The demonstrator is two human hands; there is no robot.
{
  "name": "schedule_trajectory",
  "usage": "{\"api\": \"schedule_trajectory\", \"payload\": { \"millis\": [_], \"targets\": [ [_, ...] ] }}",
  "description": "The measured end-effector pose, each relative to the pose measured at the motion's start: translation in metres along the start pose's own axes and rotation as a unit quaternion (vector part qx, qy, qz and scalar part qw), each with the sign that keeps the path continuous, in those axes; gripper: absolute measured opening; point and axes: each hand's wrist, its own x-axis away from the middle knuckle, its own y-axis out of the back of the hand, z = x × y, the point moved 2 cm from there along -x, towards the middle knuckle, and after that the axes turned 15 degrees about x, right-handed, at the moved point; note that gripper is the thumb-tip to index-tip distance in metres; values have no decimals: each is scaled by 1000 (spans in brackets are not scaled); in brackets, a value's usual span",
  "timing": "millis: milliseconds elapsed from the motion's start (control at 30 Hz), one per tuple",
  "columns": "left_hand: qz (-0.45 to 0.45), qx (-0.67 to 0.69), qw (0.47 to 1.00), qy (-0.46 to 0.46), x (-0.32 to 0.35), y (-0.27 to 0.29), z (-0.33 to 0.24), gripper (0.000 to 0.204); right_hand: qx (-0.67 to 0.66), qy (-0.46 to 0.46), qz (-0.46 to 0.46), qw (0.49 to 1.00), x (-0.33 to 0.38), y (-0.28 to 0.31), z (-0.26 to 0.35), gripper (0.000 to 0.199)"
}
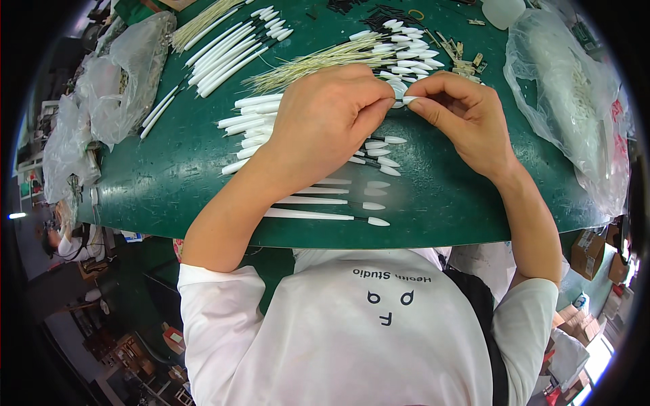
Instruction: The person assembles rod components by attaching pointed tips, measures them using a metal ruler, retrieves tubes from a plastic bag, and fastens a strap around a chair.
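Two hands meeting above a green table (169, 176): left hand (325, 115) and right hand (460, 118) closed in pinch grips on one small white tip (405, 100), held between fingertips near the table's middle. Finished white-handled sticks (318, 215) laid in rows below the hands; thin pale rods (305, 66) fanned behind; clear plastic bags (575, 95) at both sides.

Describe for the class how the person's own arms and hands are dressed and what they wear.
Both hands, the left hand and the right hand, are bare: no gloves, rings or watch show. The forearms are uncovered. Short white T-shirt sleeves end above the elbows. A black strap crosses the right shoulder side.
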Motion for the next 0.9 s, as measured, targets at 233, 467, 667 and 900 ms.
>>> {"api": "schedule_trajectory", "payload": {
  "millis": [233,467,667,900],
  "targets": [
    [-9,4,1000,4,0,2,4,10,11,29,-60,998,-2,2,-2,19],
    [-17,52,996,72,3,4,-2,11,15,37,-32,999,-1,6,-1,14],
    [17,80,990,118,3,7,-3,9,24,37,-27,999,-2,4,-2,14],
    [36,7,999,26,6,17,0,11,41,42,-122,991,-3,21,-3,24]
  ]
}}
